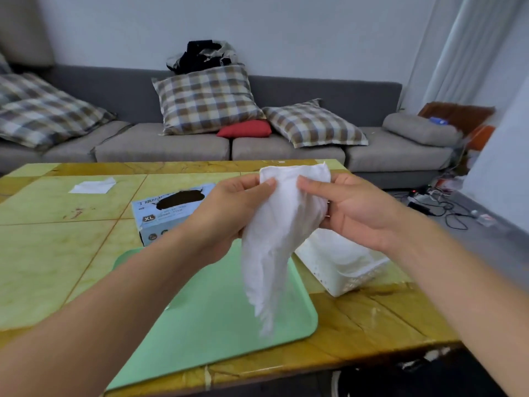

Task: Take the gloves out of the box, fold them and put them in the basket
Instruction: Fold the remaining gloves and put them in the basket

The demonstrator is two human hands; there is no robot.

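Note:
A white glove (282,233) hangs in the air above the table, cuff up and fingers dangling down over the green tray (217,319). My left hand (229,213) pinches the cuff's left edge between thumb and fingers. My right hand (346,207) pinches its right side. Behind my left hand lies the light blue glove box (160,216), marked XL, with a dark oval opening on top. The white perforated basket (343,270) stands on the table below my right hand, partly hidden by the glove.
A white sheet (93,186) lies at the far left of the yellow-green table (57,253). Beyond the table stands a grey sofa (171,147) with checked cushions. Cables lie on the floor at the right.

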